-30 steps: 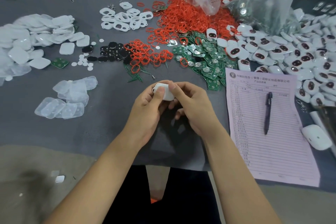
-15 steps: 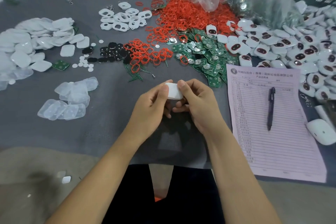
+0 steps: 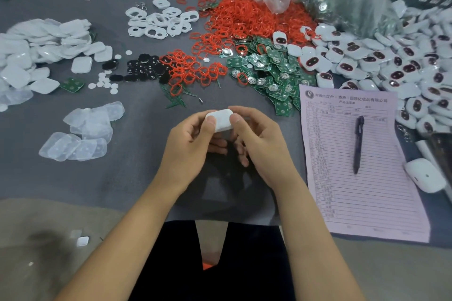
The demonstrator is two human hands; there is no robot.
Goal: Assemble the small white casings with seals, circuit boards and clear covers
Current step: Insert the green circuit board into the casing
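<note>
Beyond both hands the table point(image 3: 137, 178) carries heaps of parts: red seals point(image 3: 247, 17), green boards point(image 3: 274, 73), clear covers point(image 3: 85, 129) off to the left, finished units point(image 3: 391, 61) to the right. The left hand point(image 3: 188, 144) and right hand point(image 3: 259, 139) pinch one white casing point(image 3: 220, 120) between thumbs and fingertips. A second ago its flat face showed; now it is turned edge-up, probably a squeeze round the seam to close it.
</note>
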